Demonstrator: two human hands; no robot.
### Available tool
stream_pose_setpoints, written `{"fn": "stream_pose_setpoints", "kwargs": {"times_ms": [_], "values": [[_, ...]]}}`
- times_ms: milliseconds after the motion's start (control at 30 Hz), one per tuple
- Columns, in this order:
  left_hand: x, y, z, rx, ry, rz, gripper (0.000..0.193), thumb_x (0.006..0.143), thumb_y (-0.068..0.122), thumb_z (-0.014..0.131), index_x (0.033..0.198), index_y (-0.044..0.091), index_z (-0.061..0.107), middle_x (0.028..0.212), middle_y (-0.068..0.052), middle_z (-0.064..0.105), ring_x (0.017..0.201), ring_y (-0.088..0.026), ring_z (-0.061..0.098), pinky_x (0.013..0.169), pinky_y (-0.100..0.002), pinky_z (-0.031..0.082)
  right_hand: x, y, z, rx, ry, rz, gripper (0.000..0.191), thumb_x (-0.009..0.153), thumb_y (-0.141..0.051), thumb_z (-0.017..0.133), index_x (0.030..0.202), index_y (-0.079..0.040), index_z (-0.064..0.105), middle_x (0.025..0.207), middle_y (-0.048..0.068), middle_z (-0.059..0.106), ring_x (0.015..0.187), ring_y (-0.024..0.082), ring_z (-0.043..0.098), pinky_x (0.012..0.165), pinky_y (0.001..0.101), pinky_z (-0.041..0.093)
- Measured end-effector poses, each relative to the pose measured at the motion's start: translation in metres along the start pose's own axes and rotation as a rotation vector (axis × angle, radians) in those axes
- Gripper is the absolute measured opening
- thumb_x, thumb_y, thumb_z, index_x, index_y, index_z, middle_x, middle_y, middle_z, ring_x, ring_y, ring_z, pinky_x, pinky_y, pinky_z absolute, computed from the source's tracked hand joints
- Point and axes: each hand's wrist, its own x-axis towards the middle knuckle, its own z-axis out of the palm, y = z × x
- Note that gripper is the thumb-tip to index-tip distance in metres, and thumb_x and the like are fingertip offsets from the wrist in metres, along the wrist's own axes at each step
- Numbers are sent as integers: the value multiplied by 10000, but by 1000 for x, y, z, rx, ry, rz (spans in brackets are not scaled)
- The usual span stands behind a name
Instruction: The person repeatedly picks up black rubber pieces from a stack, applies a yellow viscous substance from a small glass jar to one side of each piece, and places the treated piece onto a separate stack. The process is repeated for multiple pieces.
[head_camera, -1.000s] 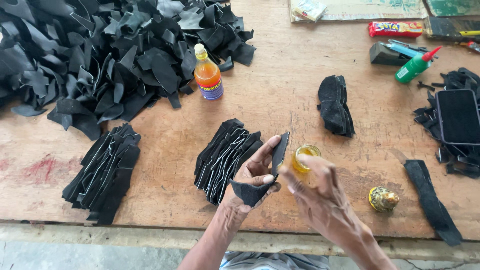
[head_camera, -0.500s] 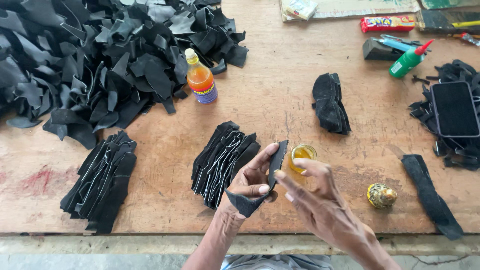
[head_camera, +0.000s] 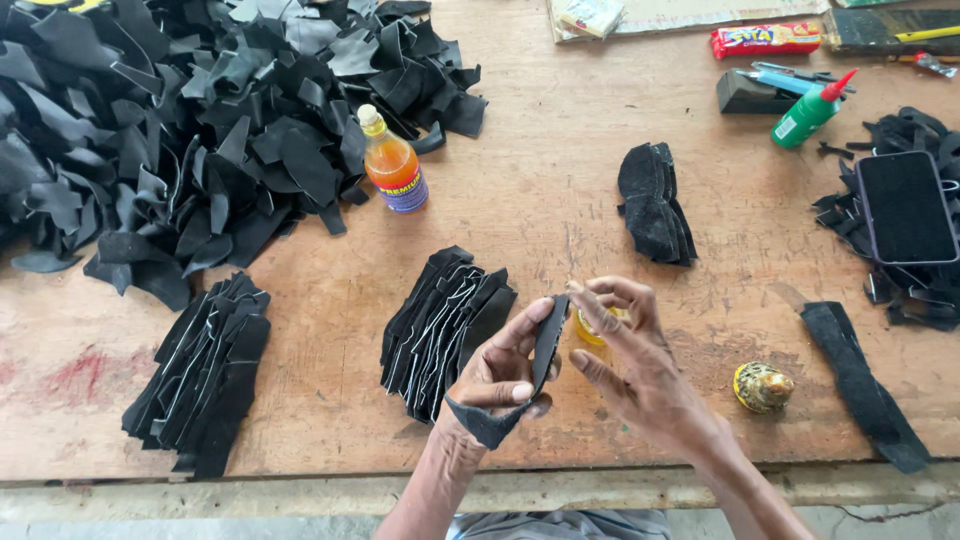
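- Head view, the surface: a worn, scratched wooden worktable (head_camera: 560, 210) fills the picture, with a faded red stain at its left end and a pale concrete floor strip just below its near edge.
- A large loose heap of black cut rubber-like pieces (head_camera: 190, 120) covers the far left of the table; an orange-filled plastic bottle with a yellow cap (head_camera: 391, 164) stands upright at the heap's right edge.
- Two neat fanned stacks of black strips lie nearer: one at the near left (head_camera: 205, 372), one in the middle (head_camera: 443, 325). A smaller dark stack (head_camera: 654, 203) lies farther right.
- At the right: a long black strip (head_camera: 862, 380), a small round gold-coloured lid-like object (head_camera: 762, 386), a dark phone (head_camera: 906, 207) resting on black scraps, a green squeeze bottle with a red nozzle (head_camera: 810, 113).
- The left hand (head_camera: 498, 372) pinches a curved black strip of flat material (head_camera: 535, 375): thumb pressed on its near face, fingers behind it, the strip standing on edge above the table's near edge.
- The right hand (head_camera: 640, 370) is just beside the strip, forefinger tip at its upper edge, other fingers loosely spread; whether it truly touches is hard to tell.
- A small yellow pot (head_camera: 592, 328) sits on the table behind the right fingers, partly hidden.
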Motion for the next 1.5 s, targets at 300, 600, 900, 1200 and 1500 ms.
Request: {"fn": "stream_pose_setpoints", "kwargs": {"times_ms": [300,600,900,1200,1500], "values": [[6,9,-2,78,59,35,1026,750,-25,810,1621,47,273,1518,-69,489,1123,-180,619,722,-267,574,-26,-19,20,-31,-97,-69,737,916,-149,685,1556,-314,358,1454,101,376,1264,222,445,1073,387,494],[10,11,8,58,122,71,1081,676,-53,846,1587,-26,263,1536,-122,461,1311,-215,596,1066,-298,601,-44,-25,18,88,-84,-103,615,913,-82,689,1474,-290,544,1370,69,512,1169,188,531,989,325,533],[-6,29,-42,535,85,275,280,929,-196,809,1128,-54,673,1062,-69,663,941,-115,639,842,-247,583,-14,-17,-48,-317,-92,120,482,810,-338,749,1270,-218,672,1439,121,400,1188,239,451,1009,368,471],[-16,46,-19,624,327,166,377,793,-72,753,1136,81,723,1036,-37,727,918,-65,688,772,-195,590,42,-5,-46,-636,-618,286,651,775,-454,740,1375,-233,616,1622,70,195,1425,312,152,1188,466,231],[-12,19,-39,546,348,213,459,845,-144,749,1278,-13,675,1111,-52,702,1013,-97,648,866,-221,576,63,-5,-34,-782,-800,350,507,845,-384,764,1287,-158,662,1675,89,131,1519,318,100,1268,464,166]]}}
